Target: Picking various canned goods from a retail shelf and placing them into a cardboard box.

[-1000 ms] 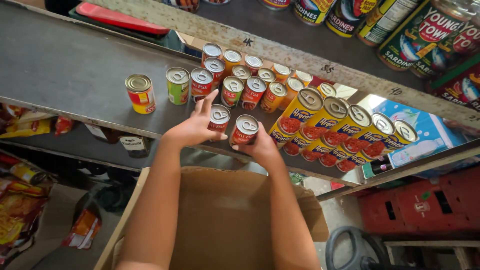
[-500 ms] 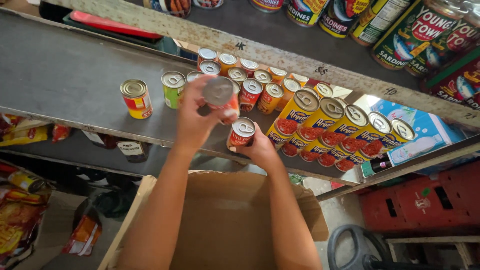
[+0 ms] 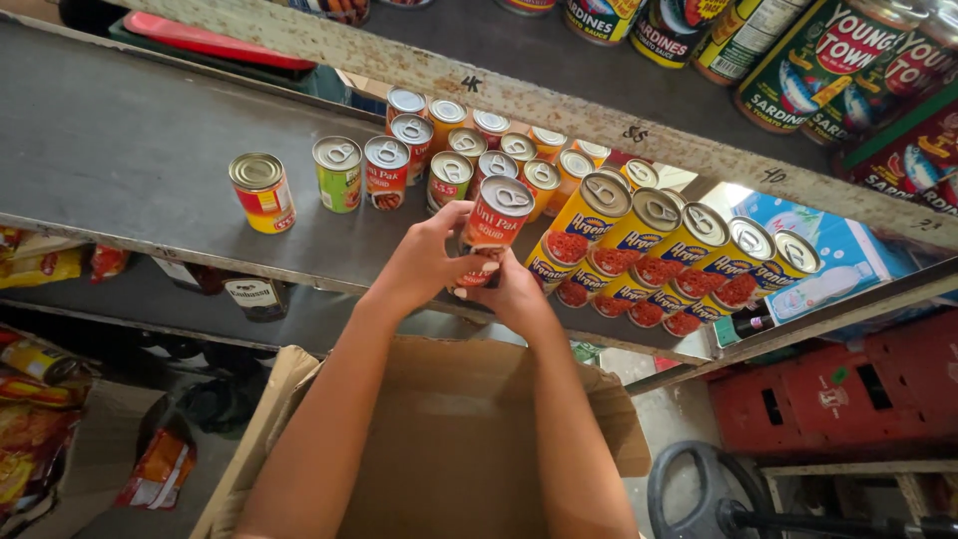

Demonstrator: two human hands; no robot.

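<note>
head view | looks steeply down | close over shelf [image 3: 150, 170]

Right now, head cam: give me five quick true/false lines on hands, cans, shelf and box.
1. Both hands hold one red can at the shelf's front edge. True: the left hand and right hand wrap it.
2. The shelf is bare on its left part. True.
3. A green-labelled can stands alone at the far left. False: the far-left one is a yellow and red can; the green can stands to its right.
4. The yellow cans stand upright. False: they lean in a row.
5. The cardboard box sits on the shelf. False: it is below it, under the arms.
</note>
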